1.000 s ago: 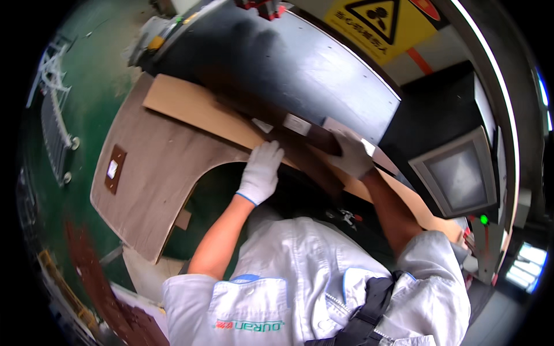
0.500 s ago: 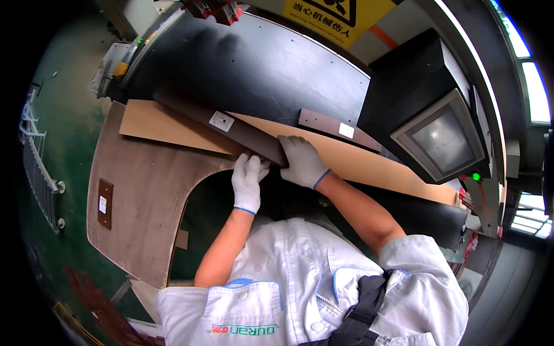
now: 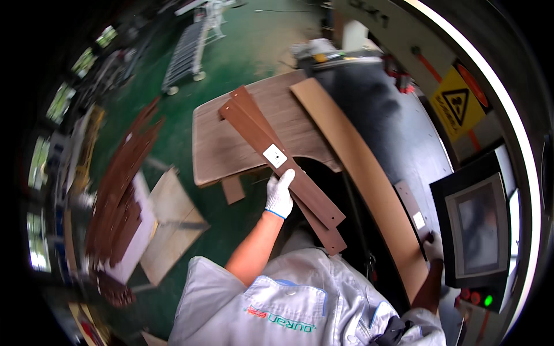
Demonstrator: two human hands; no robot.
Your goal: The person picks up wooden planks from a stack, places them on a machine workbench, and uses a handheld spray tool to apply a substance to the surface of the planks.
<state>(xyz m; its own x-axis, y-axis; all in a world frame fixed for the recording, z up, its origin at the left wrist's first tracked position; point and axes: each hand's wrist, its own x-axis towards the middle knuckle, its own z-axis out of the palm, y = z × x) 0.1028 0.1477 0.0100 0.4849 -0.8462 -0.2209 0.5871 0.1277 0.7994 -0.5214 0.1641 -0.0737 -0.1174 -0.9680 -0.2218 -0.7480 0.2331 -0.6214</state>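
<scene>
My left hand (image 3: 279, 192), in a white knit glove, is closed around two long brown boards. The upper brown board (image 3: 309, 196) carries a white label and has small holes at its ends. The lower brown board (image 3: 262, 118) crosses beneath it at a slight angle. Both reach over a wood-grain tabletop (image 3: 213, 155) with a curved cutout. Far to the right, my gloved right hand (image 3: 434, 248) is at the near end of a shorter brown board (image 3: 408, 202) with a white label. Its fingers look curled on that end, partly blurred.
A long tan board (image 3: 360, 155) lies between the tabletop and the black machine bed (image 3: 369, 95). A screen in a black housing (image 3: 476, 225) stands right, above lit buttons. Brown boards (image 3: 118, 196) are stacked at left on the green floor, and a wheeled rack (image 3: 186, 55) stands farther off.
The view has swung left. My hands have parted: the left has lifted brown boards away from the tan board over the tabletop, and the right has moved to the shorter board.
</scene>
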